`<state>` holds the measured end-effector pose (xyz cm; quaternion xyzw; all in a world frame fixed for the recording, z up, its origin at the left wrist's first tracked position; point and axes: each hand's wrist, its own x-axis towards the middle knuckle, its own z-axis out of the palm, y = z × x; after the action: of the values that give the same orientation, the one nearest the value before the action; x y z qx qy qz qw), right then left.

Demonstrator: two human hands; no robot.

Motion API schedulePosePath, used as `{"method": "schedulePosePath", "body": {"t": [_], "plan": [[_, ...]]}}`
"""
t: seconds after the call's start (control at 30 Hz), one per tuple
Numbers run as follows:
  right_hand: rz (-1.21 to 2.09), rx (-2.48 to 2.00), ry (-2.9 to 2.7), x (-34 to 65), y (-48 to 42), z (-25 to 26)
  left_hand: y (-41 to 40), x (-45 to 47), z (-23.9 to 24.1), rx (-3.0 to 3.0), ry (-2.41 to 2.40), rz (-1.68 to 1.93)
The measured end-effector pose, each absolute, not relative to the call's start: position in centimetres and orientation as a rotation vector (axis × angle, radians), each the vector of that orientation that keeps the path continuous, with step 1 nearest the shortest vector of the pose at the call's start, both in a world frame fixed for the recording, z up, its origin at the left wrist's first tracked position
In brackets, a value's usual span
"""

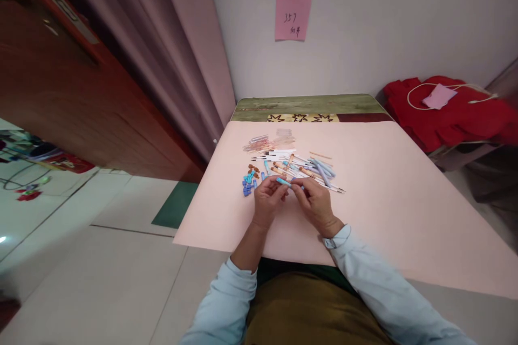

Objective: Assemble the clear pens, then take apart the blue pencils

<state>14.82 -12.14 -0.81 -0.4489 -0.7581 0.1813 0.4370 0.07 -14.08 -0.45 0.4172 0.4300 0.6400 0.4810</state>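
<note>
Between my two hands is a light-blue pen barrel (pixel 284 181), held level just above the table. My left hand (pixel 269 199) pinches its left end. At the right end, my right hand (pixel 316 199) closes its fingertips on the same barrel, and those fingers cover part of it. Beyond my hands lie white pen refills (pixel 279 154) with dark tips, and blue pen barrels (pixel 325 171) are heaped on the right. Orange-brown pen parts (pixel 309 172) are mixed among refills. To the left sit small blue caps (pixel 247 188), turquoise pieces (pixel 251 176) and brown pieces (pixel 253 168).
Pale pink paper covers the table (pixel 388 226). Farther back lie bundles of thin clear and reddish pieces (pixel 259 144). A red cloth (pixel 453 118) with a white cable is at the right. A wooden door (pixel 101 102) and mauve curtain (pixel 190 27) stand left.
</note>
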Motion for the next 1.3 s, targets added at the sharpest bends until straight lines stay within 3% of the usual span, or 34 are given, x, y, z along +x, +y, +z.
{"method": "schedulePosePath", "body": {"t": [0.23,0.77,1.3], "plan": [[0.551,-0.989,-1.983,14.7,-11.9,-1.4,-14.2,-0.2,-1.1,1.333,1.274,1.697],[0.351,-1.154,-1.960,14.8,-11.7,-1.9,-14.7,0.7,-1.2,1.997,1.404,1.684],[0.229,-1.386,-1.725,15.7,-10.9,-1.3,-14.0,0.2,-1.9,1.582,1.703,1.774]]}}
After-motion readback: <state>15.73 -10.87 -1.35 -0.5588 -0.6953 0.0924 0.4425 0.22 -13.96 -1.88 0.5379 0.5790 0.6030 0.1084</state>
